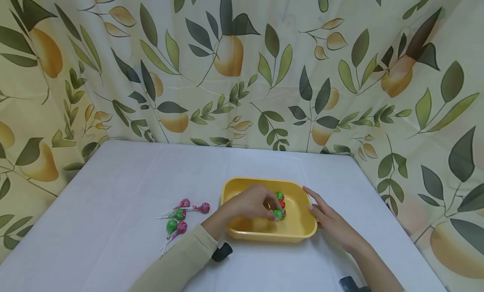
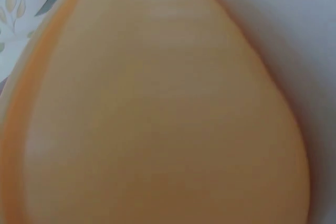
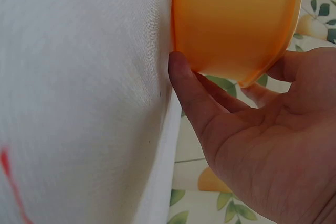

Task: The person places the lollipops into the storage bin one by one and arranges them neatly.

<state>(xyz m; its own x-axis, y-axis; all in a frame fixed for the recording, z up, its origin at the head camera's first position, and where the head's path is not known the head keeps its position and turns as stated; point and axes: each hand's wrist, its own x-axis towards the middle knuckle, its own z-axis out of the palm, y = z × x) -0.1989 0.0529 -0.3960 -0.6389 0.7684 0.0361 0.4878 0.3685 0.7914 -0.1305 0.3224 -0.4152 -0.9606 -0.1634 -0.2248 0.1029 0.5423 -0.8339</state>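
Lollipops lie in two places: a short row of three wrapped heads inside a yellow tray (image 1: 261, 237), toward its right end, and five loose ones on the white table (image 1: 121, 178) to the tray's left. Within the tray, the row runs away from the person, a green head (image 1: 280, 195) farthest, a red head (image 1: 282, 203) in the middle and a near green head (image 1: 279, 214) closest. Reaching in from the left, the left hand (image 1: 255, 201) has its thumb and fingers curled down onto that near green head, apparently pinching it; its stick is hidden, so its long axis cannot be told. The left wrist view, filled by tray wall, shows no fingers. At the tray's right end, the right hand (image 1: 330, 220) rests extended fingers against the rim and outer wall, holding no candy. Of the loose five, the upper three (image 1: 180, 214) point their sticks left, the lower two (image 1: 182, 227) toward the person; all lie beyond the left forearm, making the left hand the nearer one.
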